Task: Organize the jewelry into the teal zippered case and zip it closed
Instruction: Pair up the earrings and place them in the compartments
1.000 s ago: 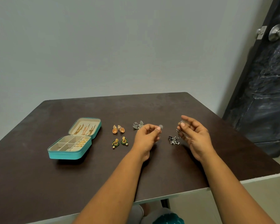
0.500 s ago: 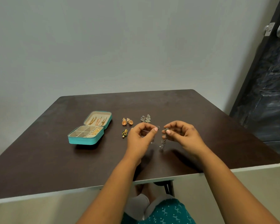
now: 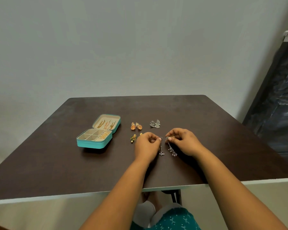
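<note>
On the dark table (image 3: pixel 206 130), mid-sorting, the left hand (image 3: pixel 147 146) and right hand (image 3: pixel 184 141) each pinch a dangling silver earring (image 3: pixel 171 149); next both go into the open teal case (image 3: pixel 93 143) near the left edge

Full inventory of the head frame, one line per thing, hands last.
case: 1, teal, open, table's left part; gold pieces inside
orange earrings: 2, orange-gold, on table right of case
fan earrings: 2, silver, right of the orange pair
green earrings: green-gold, count unclear, partly behind left hand
drop earrings: 2, silver, one pinched in each hand
table: 1, dark brown
wall: grey, behind table
door: 1, dark, far right
left hand: 1, pinches one drop earring
right hand: 1, pinches the other
</note>
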